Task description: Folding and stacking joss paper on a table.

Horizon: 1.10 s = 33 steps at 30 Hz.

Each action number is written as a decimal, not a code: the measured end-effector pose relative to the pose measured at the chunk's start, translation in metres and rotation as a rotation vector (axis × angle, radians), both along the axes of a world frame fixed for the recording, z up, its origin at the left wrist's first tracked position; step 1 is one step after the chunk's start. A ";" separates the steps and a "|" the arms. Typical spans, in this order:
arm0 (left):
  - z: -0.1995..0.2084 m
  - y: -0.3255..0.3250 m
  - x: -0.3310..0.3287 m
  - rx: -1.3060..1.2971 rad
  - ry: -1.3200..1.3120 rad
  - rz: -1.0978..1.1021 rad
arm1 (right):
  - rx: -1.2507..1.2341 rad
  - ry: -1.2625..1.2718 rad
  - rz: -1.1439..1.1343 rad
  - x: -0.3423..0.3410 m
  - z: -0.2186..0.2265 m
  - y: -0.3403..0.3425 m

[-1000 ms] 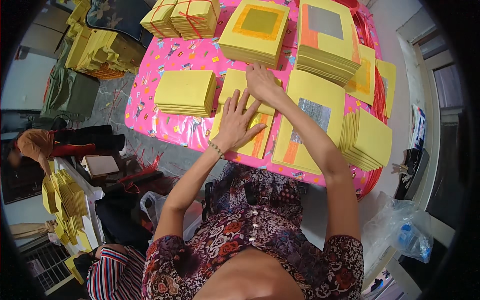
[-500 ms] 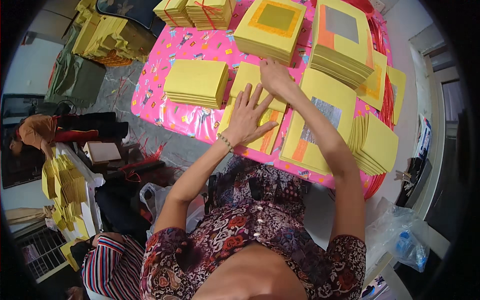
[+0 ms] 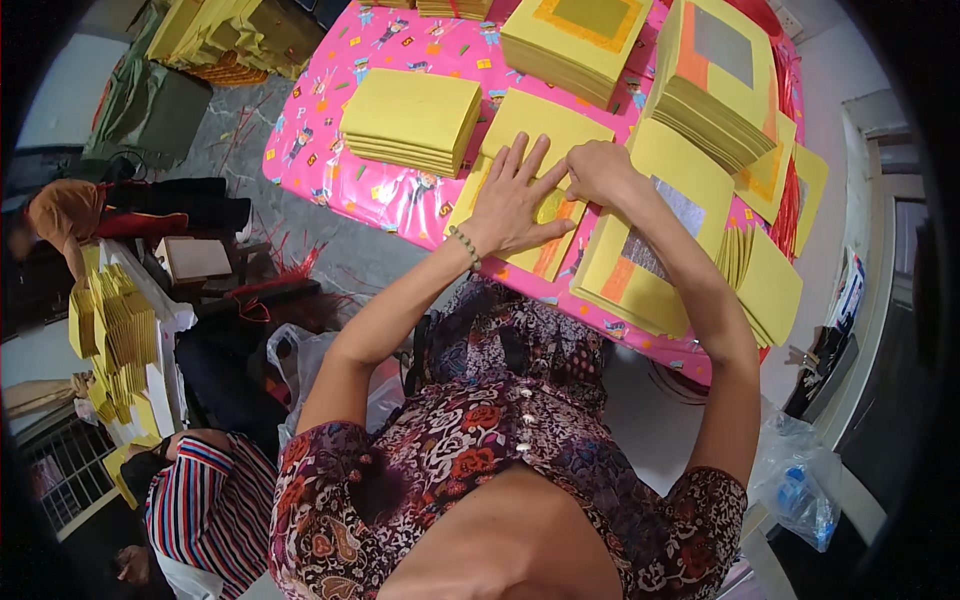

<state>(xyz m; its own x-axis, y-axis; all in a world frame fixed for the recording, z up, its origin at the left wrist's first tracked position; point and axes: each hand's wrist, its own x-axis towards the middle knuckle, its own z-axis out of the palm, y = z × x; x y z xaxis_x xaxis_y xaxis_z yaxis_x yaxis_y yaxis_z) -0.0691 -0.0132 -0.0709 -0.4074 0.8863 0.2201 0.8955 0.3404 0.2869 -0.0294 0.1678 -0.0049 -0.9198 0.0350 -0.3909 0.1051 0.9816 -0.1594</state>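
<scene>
My left hand [image 3: 515,205], a green beaded bracelet at its wrist, lies flat with fingers spread on yellow paper [image 3: 555,122]. The paper's lower part has an orange band and a gold patch, partly under my palm. My right hand [image 3: 603,172] is curled with knuckles up at the paper's right side, just beyond my left fingertips. Its fingertips and anything within them are hidden. Left of the paper lies a pile of folded yellow paper [image 3: 412,112]. To the right, under my right forearm, is a yellow stack with a silver patch [image 3: 668,165].
Tall yellow paper stacks [image 3: 570,55] [image 3: 715,90] stand toward the table's far side. Folded sheets [image 3: 765,280] fan out at the right, beside red strings [image 3: 790,210]. A pink patterned cover [image 3: 310,150] spans the table. Two people [image 3: 215,505] [image 3: 70,220] are at the left.
My right hand has slid right and toward me along the paper, still curled. My left hand stays flat on it. The whole view has shifted slightly.
</scene>
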 end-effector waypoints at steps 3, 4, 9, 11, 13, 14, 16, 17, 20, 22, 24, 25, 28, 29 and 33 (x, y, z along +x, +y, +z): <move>-0.001 -0.001 -0.001 0.002 -0.003 0.001 | 0.063 -0.068 0.006 -0.006 0.003 -0.005; -0.001 -0.002 -0.003 0.023 -0.009 -0.011 | 0.062 -0.072 0.013 -0.008 0.006 -0.006; 0.002 -0.016 -0.007 0.072 -0.062 0.020 | 0.077 -0.154 0.056 -0.013 0.006 -0.004; 0.006 -0.024 -0.008 -0.065 -0.063 0.092 | 0.058 -0.157 0.007 -0.015 0.005 -0.002; 0.001 -0.025 -0.009 -0.045 -0.025 0.088 | 0.036 -0.159 -0.039 -0.019 0.003 -0.003; -0.001 -0.025 -0.009 -0.025 0.014 0.080 | 0.056 -0.135 -0.013 -0.021 0.002 -0.004; -0.002 -0.024 -0.010 -0.022 0.000 0.078 | 0.077 -0.114 0.012 -0.021 -0.002 -0.005; -0.002 -0.025 -0.009 -0.020 -0.013 0.075 | 0.098 -0.092 -0.005 -0.020 -0.004 -0.006; -0.001 -0.026 -0.010 -0.061 -0.022 0.090 | 0.128 -0.166 0.001 -0.022 0.009 -0.007; 0.001 -0.024 -0.009 -0.062 -0.018 0.089 | 0.131 -0.254 0.019 -0.018 0.012 -0.003; 0.000 -0.024 -0.010 -0.061 -0.021 0.093 | 0.175 -0.208 0.048 -0.011 0.009 0.000; -0.001 -0.025 -0.011 -0.045 -0.028 0.089 | 0.176 -0.211 0.052 -0.011 0.009 -0.001; -0.001 -0.026 -0.012 -0.043 -0.048 0.080 | 0.200 -0.147 0.088 -0.011 0.010 0.000; -0.001 -0.026 -0.013 -0.057 -0.060 0.074 | 0.197 -0.139 0.115 -0.009 0.008 0.004; 0.003 -0.029 -0.012 -0.075 -0.029 0.050 | 0.248 -0.123 0.182 -0.009 0.003 0.005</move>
